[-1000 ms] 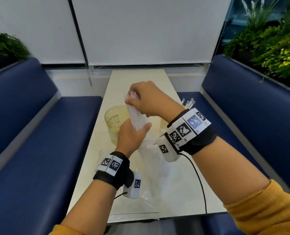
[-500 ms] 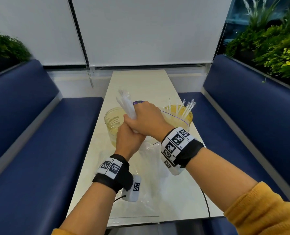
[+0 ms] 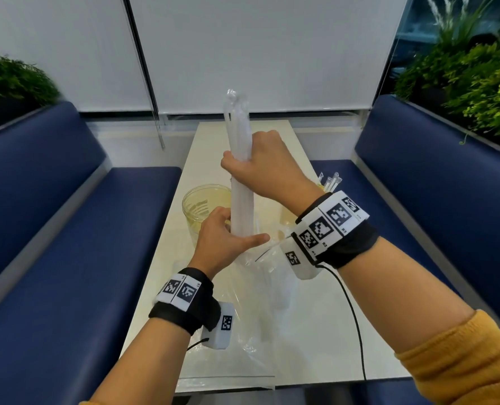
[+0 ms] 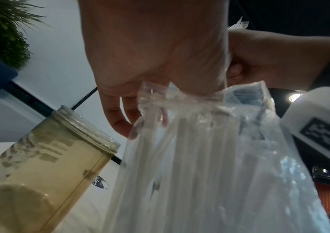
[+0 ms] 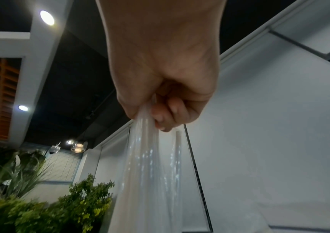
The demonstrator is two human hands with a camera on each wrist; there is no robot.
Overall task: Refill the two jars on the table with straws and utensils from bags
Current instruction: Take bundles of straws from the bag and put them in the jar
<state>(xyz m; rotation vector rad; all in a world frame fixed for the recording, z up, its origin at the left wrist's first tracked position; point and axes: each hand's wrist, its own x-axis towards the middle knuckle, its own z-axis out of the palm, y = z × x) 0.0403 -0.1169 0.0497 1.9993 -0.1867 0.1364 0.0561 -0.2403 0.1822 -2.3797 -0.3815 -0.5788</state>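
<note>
The right hand [image 3: 260, 168] fists around a tall bundle of white wrapped straws [image 3: 238, 159], upright above the clear plastic bag [image 3: 260, 287]; the left hand [image 3: 225, 244] grips the bag's mouth beside the yellowish clear jar [image 3: 197, 206] on the cream table [image 3: 316, 331].

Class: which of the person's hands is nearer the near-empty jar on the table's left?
Left. The left hand holds the straw bag's mouth beside the jar; the right hand grips the straws higher up.

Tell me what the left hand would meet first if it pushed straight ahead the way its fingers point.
Probably the clear jar just beyond the left hand, which holds the straw bag at its mouth. Depth is hard to judge.
</note>
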